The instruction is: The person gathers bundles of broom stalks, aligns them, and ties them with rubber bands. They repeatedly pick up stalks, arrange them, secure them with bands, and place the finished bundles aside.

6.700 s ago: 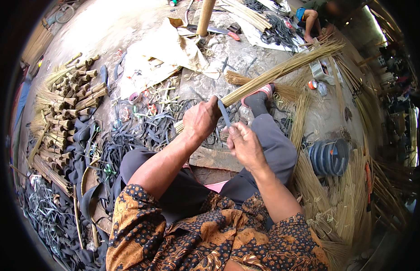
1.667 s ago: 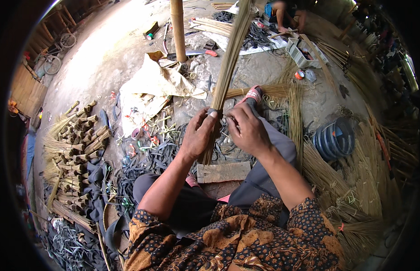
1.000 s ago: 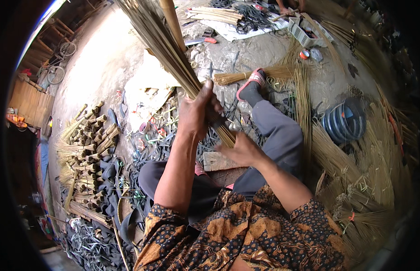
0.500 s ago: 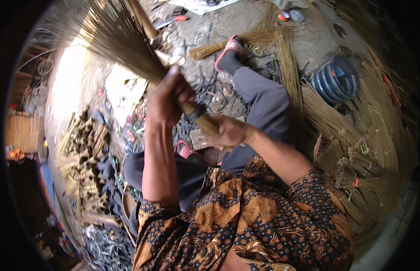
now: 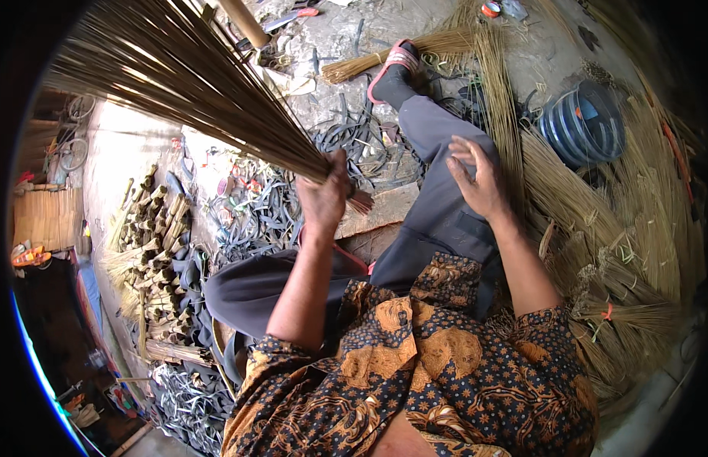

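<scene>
My left hand is closed round the narrow end of a stick broom, a bundle of thin brown sticks. From my fist the sticks fan out toward the upper left, and a short butt end shows just below the hand. My right hand is raised above my right thigh, fingers apart and holding nothing. Below the broom's butt a flat wooden board lies on the ground between my legs.
Several bound stick bundles are piled at left, above a heap of black rubber strips. Loose sticks and a blue ribbed bucket are at right. A knife with a red handle lies at the far side, near a wooden pole.
My right hand has let go of the broom's lower end and moved right, opening. My left hand has shifted right and down with the broom, whose sticks now loom larger.
</scene>
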The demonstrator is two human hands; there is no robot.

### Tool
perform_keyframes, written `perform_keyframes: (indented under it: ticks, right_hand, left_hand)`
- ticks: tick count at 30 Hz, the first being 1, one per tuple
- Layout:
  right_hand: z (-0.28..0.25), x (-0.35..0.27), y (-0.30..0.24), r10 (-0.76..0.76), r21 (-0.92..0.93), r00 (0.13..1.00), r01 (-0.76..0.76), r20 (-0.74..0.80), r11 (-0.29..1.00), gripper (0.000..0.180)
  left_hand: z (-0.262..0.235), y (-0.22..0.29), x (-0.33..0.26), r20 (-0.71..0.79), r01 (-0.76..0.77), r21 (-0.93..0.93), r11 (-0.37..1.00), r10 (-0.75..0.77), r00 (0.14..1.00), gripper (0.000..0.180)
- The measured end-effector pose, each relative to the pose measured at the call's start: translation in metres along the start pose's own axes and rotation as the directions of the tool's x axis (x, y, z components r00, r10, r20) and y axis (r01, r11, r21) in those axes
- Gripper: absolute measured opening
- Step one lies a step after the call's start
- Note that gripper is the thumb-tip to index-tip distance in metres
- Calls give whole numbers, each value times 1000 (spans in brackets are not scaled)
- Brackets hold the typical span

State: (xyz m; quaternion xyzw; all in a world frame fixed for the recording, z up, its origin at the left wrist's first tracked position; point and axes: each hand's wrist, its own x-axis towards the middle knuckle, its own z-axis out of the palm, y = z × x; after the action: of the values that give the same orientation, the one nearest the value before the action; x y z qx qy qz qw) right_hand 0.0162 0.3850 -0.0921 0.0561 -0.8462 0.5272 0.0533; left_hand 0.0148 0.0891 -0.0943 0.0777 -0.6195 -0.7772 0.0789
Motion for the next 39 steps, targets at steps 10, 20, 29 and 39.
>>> perform_keyframes:
  ticks: [10,20,29,39]
  right_hand:
    - [13,-23,23,-65,-26,983,62,-173,998,19]
    - [18,-12,16,-150,-146,968,122,-203,982,12]
    - [19,-16,20,-207,-220,965,171,-158,961,12]
    - [20,-19,32,-216,-297,971,178,-100,938,14]
  left_hand:
    - [-14,-107,-16,97,81,258,963,-109,989,37]
    - [-21,-132,-27,44,154,51,987,-156,987,33]
    - [-40,-166,-44,8,195,456,868,-223,975,27]
    - [-28,-63,7,-67,195,-185,963,-211,975,50]
